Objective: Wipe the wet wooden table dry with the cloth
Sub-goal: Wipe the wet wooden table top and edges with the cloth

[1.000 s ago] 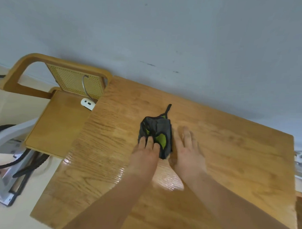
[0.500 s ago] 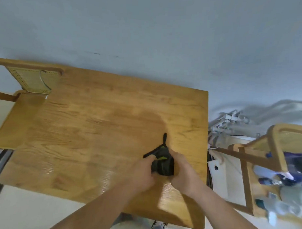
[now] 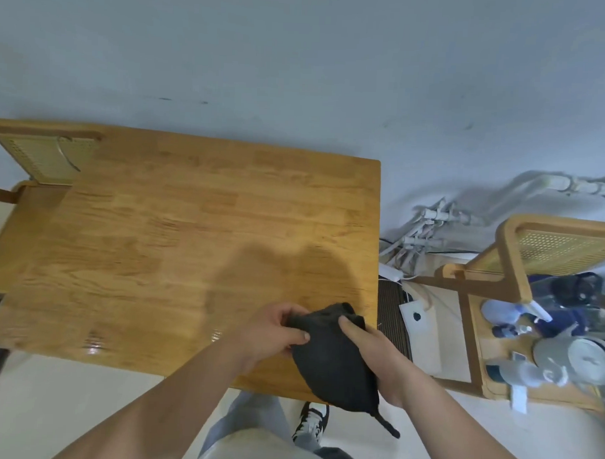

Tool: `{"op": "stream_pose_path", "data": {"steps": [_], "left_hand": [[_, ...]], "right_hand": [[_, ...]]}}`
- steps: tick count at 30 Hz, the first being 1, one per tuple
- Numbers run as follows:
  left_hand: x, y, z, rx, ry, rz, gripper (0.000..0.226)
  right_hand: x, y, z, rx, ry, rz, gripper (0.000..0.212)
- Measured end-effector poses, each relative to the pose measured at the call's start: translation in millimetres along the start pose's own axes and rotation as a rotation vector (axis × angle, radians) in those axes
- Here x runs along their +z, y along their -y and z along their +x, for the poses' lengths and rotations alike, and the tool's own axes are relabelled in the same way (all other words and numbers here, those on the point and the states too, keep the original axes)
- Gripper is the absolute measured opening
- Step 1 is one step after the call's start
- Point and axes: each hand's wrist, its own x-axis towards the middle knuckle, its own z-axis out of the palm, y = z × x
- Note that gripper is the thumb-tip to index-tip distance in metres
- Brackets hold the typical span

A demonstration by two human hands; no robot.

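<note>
A dark grey cloth (image 3: pixel 336 361) is lifted off the wooden table (image 3: pixel 191 232) above its near right corner, with a thin loop hanging from its lower end. My left hand (image 3: pixel 273 331) pinches the cloth's upper left edge. My right hand (image 3: pixel 372 352) grips its right side, thumb on top. Wet glossy patches shine near the table's front edge at the left and middle.
A cane-backed wooden chair (image 3: pixel 39 158) stands at the table's far left. At the right, a second wooden chair (image 3: pixel 520 250) holds bottles and a kettle (image 3: pixel 571 359). Cables and a power strip (image 3: pixel 414 240) lie along the wall. My leg and shoe (image 3: pixel 311 422) are below the table's edge.
The cloth has gone from being pressed flat on the table to being held up in both hands at the near right corner. The view has shifted right and back.
</note>
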Motion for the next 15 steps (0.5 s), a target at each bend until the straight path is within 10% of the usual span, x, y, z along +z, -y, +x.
{"op": "stream_pose_path", "data": {"steps": [5, 10, 15], "left_hand": [[-10, -7, 12, 0.09, 0.032, -0.07, 0.026], [-13, 15, 33, 0.328, -0.515, 0.901, 0.059], [17, 53, 29, 0.529, 0.101, 1.51, 0.074]], "right_hand": [[2, -4, 10, -0.072, -0.148, -0.129, 0.04], [-8, -13, 30, -0.251, -0.567, -0.535, 0.049], [-14, -28, 34, -0.219, -0.514, -0.752, 0.051]]}}
